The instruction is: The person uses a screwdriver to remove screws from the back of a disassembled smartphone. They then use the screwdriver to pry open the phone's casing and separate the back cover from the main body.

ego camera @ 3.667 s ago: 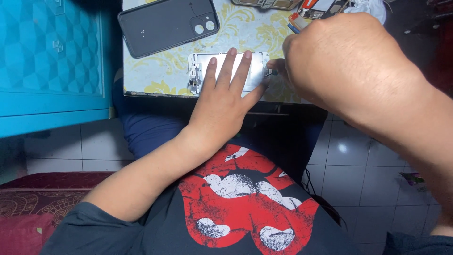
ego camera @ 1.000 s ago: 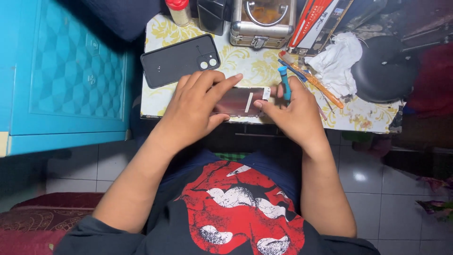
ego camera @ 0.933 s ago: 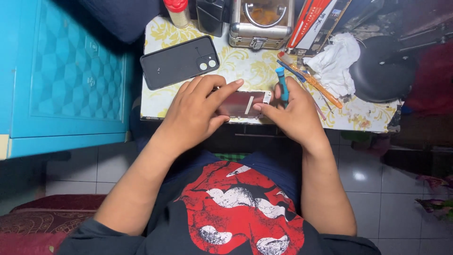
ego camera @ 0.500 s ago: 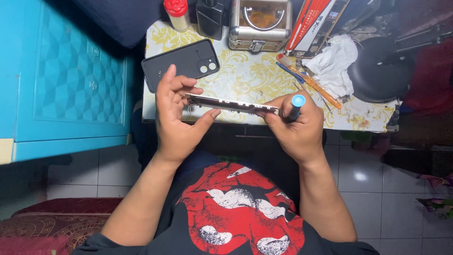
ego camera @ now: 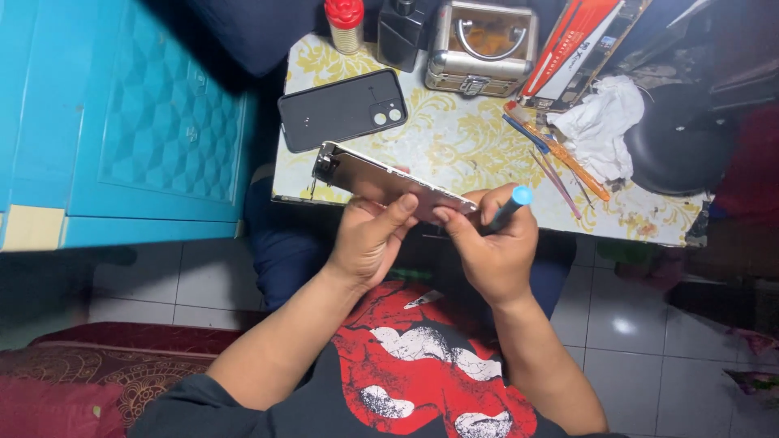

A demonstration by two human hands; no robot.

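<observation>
Phone frame (ego camera: 381, 180) tilted, long axis from upper left to lower right.
Left hand (ego camera: 369, 243) and right hand (ego camera: 491, 251) pinch its lower end; right also grips a blue-tipped tool (ego camera: 510, 208), its shaft hidden.

On the counter (ego camera: 454, 146) lie a black phone (ego camera: 341, 109), a metal case (ego camera: 480, 47), a white cloth (ego camera: 599, 122) and a red-capped bottle (ego camera: 346, 23); a blue cabinet (ego camera: 122, 122) stands beside it.

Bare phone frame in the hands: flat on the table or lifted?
Lifted and tilted. The silver phone frame is held above the floral table's front edge by the left hand and right hand, its far end raised.
</observation>
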